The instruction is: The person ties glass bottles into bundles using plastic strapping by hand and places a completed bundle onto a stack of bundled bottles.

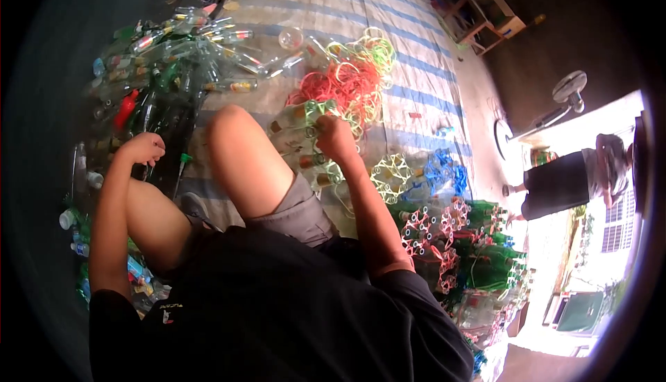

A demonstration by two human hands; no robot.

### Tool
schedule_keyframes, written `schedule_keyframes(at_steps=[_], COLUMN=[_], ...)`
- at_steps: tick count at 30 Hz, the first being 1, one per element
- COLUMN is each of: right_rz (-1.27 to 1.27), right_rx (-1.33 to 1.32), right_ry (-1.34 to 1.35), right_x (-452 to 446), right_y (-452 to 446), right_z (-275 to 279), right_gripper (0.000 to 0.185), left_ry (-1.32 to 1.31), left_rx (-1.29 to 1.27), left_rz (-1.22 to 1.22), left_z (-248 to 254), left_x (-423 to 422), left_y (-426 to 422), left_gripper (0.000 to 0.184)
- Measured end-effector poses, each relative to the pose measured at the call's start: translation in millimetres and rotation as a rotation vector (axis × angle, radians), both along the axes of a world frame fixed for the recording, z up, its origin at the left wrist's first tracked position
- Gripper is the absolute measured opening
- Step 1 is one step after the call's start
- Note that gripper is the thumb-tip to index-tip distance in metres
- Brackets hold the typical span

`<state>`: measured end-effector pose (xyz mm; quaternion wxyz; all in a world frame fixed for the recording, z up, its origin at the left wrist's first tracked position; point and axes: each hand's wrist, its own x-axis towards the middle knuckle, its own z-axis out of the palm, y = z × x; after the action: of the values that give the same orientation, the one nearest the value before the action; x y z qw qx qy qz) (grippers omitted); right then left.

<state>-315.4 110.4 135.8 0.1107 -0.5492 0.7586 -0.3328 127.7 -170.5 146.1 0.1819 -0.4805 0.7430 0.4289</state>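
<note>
My left hand (pixel 144 149) is curled closed above the dark gap beside my left knee, next to the pile of loose glass bottles (pixel 229 56). What its fingers hold, if anything, is too small to make out. My right hand (pixel 334 138) is closed in a fist just past my right knee, among clear bottles (pixel 312 160) with brown-orange tops or labels. Whether it grips a bottle or a string is hidden. A tangle of red plastic string (pixel 343 87) lies beyond that hand, with yellow-green string (pixel 378 45) around it. A green-topped tool or nozzle (pixel 184 159) is near my left hand.
Bundles of bottles tied with pink string (pixel 433 229) and blue string (pixel 447 174) stand at my right. A red bottle (pixel 125 108) lies in the left pile. The striped sheet (pixel 416 70) covers the floor. A fan (pixel 569 87) and another person (pixel 569 181) are at right.
</note>
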Motion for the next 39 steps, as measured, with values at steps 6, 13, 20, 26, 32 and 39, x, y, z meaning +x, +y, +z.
schedule_keyframes(at_steps=[6,13,20,26,32,39], right_rz=[-0.007,-0.291,-0.567,-0.879,-1.171,-1.345], right_rx=[0.030,0.044,-0.128,0.009,0.150,0.196], right_ry=[0.165,0.103,-0.002,0.137,0.187,-0.032], right_x=[-12.9,-38.8,-54.4,-32.0,-9.2,1.5], right_y=[9.1,64.4,180.7,266.7,336.4,402.2], right_z=[51.0,166.7,275.2,315.6,278.3,218.7], right_gripper=[0.011,0.033,0.040,0.034,0.033,0.025], left_ry=[-0.022,-0.067,-0.116,-0.178,-0.212,-0.309], left_rx=[-0.022,-0.020,-0.006,0.078,0.114,0.096], left_rz=[0.051,-0.134,-0.456,-0.588,-0.578,-0.635], left_z=[14.0,8.6,-16.4,-16.1,-10.1,-16.4], left_x=[-1.6,-16.2,-57.5,-92.8,-116.5,-128.3], left_y=[4.5,2.6,-0.2,2.3,3.9,-2.0], left_gripper=[0.023,0.019,0.015,0.015,0.015,0.015])
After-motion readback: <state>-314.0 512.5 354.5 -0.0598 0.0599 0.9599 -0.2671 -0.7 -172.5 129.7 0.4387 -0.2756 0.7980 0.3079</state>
